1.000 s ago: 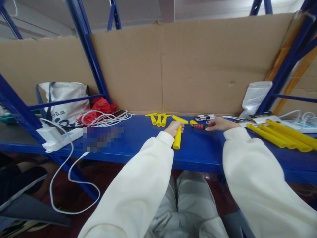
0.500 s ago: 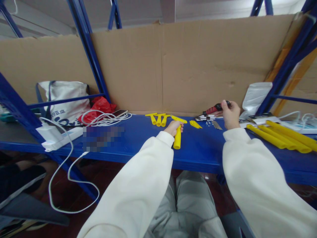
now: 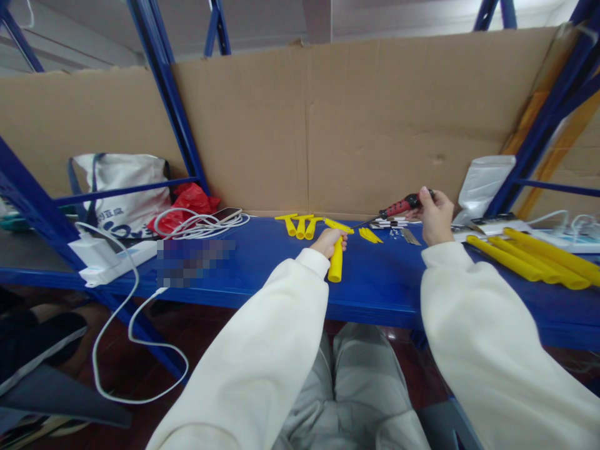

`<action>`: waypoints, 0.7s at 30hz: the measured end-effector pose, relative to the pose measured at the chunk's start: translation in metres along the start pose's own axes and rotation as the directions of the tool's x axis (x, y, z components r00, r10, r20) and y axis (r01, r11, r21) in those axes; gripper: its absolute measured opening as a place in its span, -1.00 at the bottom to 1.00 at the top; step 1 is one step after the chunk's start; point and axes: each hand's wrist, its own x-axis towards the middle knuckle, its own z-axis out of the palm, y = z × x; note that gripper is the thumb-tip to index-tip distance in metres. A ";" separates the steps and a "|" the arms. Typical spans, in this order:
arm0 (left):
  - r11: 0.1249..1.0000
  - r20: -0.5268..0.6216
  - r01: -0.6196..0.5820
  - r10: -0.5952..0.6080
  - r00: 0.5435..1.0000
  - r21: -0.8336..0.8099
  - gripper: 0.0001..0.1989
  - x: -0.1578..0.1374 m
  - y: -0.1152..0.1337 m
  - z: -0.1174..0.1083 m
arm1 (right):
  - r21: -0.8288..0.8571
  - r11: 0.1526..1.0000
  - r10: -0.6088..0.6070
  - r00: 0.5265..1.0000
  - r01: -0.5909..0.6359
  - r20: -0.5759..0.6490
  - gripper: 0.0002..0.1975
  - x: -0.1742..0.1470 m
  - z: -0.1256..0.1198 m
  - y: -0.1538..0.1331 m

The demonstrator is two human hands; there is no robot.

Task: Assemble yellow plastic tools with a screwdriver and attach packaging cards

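Observation:
My left hand (image 3: 330, 241) is closed around the handle of a yellow T-shaped scraper (image 3: 335, 262), whose crosspiece points away from me. My right hand (image 3: 435, 215) grips the black end of a red-and-black screwdriver (image 3: 398, 207). Its thin shaft slants down to the left, and the tip is close to the crosspiece; whether they touch I cannot tell. Beyond my left hand lie several yellow T-shaped scrapers (image 3: 300, 226). Small yellow strips (image 3: 370, 235) and thin metal blades (image 3: 410, 236) lie between my hands.
Several long yellow tubes (image 3: 529, 259) lie at the right of the blue shelf (image 3: 375, 281). A cardboard sheet (image 3: 375, 125) stands behind. White cables (image 3: 206, 225), a red plastic bag (image 3: 192, 199), a cloth bag (image 3: 126, 181) and a power strip (image 3: 122, 262) occupy the left.
The screwdriver has swung so its shaft points left and down toward the scraper's crosspiece. My left hand and the scraper have stayed in place.

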 end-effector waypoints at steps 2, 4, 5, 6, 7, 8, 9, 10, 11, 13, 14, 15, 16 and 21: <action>1.000 0.004 0.002 -0.002 1.000 0.006 -0.79 0.000 0.000 0.000 | 0.016 1.000 -0.004 1.000 0.004 0.006 -0.36 0.000 0.000 0.000; 1.000 0.011 0.003 -0.003 1.000 0.028 -0.76 0.000 0.000 0.001 | 0.022 1.000 -0.016 1.000 0.015 0.014 -0.34 0.000 0.001 0.001; 0.999 0.014 0.001 -0.001 1.000 0.036 -0.75 0.000 0.000 0.001 | 0.019 1.000 -0.020 1.000 0.020 0.016 -0.34 0.000 0.001 0.001; 0.999 0.016 0.000 0.000 1.000 0.038 -0.75 0.000 0.000 0.001 | 0.011 1.000 -0.021 1.000 0.020 0.015 -0.33 0.000 0.001 0.002; 0.999 0.019 0.000 -0.001 1.000 0.035 -0.75 -0.001 0.000 0.001 | 0.002 1.000 -0.019 1.000 0.019 0.012 -0.33 0.000 0.001 0.002; 1.000 0.021 0.001 -0.002 1.000 0.026 -0.76 -0.001 0.000 0.001 | -0.008 1.000 -0.016 1.000 0.016 0.009 -0.33 0.001 0.001 0.003; 1.000 0.023 0.002 -0.003 1.000 0.017 -0.76 0.000 0.000 0.001 | -0.017 1.000 -0.015 1.000 0.015 0.007 -0.32 0.001 0.002 0.003; 1.000 0.024 0.003 -0.004 1.000 0.011 -0.76 0.000 -0.001 0.001 | -0.023 1.000 -0.017 1.000 0.017 0.007 -0.31 0.001 0.002 0.004; 1.000 0.025 0.003 -0.003 1.000 0.010 -0.76 0.000 -0.001 0.001 | -0.027 0.999 -0.023 1.000 0.024 0.009 -0.29 0.001 0.002 0.005; 1.000 0.025 -0.006 0.005 1.000 0.022 -0.76 0.000 -0.001 0.001 | -0.035 0.998 -0.043 0.999 0.044 0.017 -0.26 0.002 0.001 0.007; 1.000 0.026 -0.009 0.008 1.000 0.029 -0.76 0.000 -0.001 0.001 | -0.040 0.998 -0.054 0.998 0.054 0.020 -0.24 0.003 0.001 0.008; 0.999 0.026 -0.010 0.009 1.000 0.033 -0.76 0.000 -0.001 0.001 | -0.045 0.997 -0.062 0.998 0.063 0.023 -0.23 0.003 0.001 0.008; 0.999 0.028 -0.011 0.010 1.000 0.035 -0.77 0.000 -0.001 0.001 | -0.048 0.996 -0.068 0.997 0.069 0.025 -0.22 0.003 0.001 0.009; 0.999 0.038 -0.013 0.012 0.999 0.039 -0.78 0.000 -0.001 0.001 | -0.023 0.998 -0.051 0.998 0.052 0.026 -0.27 0.002 0.001 0.007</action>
